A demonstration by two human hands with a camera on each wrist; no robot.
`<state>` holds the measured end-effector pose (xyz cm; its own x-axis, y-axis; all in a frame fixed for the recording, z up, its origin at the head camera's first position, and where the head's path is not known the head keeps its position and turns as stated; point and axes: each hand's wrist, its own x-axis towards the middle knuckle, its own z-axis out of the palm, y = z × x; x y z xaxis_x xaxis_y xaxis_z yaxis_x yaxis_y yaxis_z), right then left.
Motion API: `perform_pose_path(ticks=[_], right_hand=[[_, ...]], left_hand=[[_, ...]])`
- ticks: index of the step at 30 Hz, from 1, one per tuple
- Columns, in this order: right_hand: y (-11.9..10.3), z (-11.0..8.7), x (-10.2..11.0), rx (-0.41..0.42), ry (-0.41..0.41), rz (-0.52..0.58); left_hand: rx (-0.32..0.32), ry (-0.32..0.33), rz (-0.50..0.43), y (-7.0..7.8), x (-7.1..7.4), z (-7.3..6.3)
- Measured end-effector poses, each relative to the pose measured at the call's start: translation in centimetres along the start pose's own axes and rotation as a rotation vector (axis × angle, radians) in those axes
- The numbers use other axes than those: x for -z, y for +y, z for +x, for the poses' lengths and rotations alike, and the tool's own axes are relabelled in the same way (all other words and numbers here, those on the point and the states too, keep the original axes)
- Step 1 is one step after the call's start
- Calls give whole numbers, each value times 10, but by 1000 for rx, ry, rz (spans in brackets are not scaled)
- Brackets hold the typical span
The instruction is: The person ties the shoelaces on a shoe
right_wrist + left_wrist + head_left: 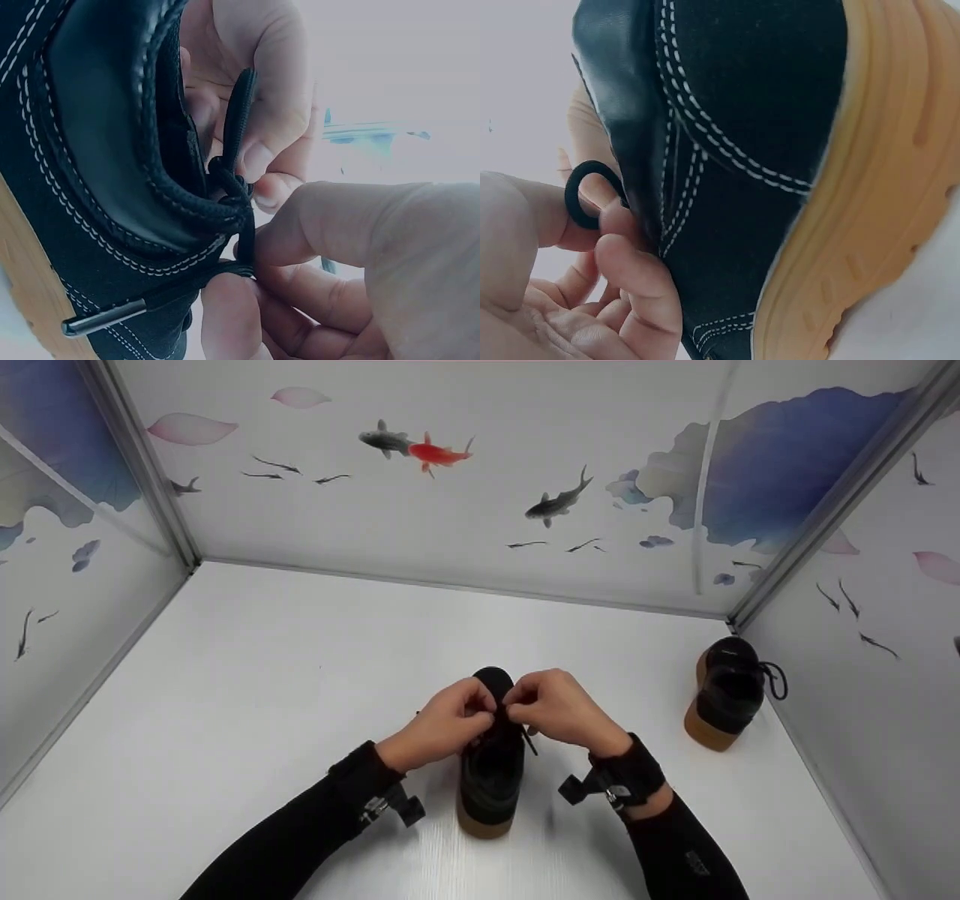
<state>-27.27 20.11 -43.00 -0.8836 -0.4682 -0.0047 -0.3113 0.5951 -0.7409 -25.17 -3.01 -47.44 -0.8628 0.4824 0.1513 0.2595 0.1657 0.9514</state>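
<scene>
A black shoe [491,791] with white stitching and a tan sole [885,112] stands on the white table, toe pointing away from me. My left hand [442,720] is at its lacing and pinches a loop of the black shoelace [574,199]. Opposite it, my right hand [559,709] pinches another part of the lace between thumb and finger. Between the hands, the right wrist view shows a knot [229,180] at the shoe's opening. A lace end with a hard tip [105,316] sticks out past the right fingers.
A second black shoe [724,697] with a tan sole stands at the right, near the side wall, a lace loop hanging off its side. White panels [480,547] printed with fish and leaves enclose the table [300,660] at the back and both sides.
</scene>
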Motion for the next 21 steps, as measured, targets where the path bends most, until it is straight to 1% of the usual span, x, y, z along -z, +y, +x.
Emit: perform_pose_path(ticks=[3,6,13,17,21], right_hand=[[0,0,0,-4,-3,0],[1,1,0,-6,-5,1],[1,0,0,-9,-12,1],[1,0,0,-2,-16,0],[0,0,1,12,-17,1]], left_hand=[[-9,-16,34,0,0,0],[-36,-27,59,0,1,0],[-60,-29,32,1,2,1],[-43,-20,-16,-1,2,1],[6,11,-60,-2,1,2]])
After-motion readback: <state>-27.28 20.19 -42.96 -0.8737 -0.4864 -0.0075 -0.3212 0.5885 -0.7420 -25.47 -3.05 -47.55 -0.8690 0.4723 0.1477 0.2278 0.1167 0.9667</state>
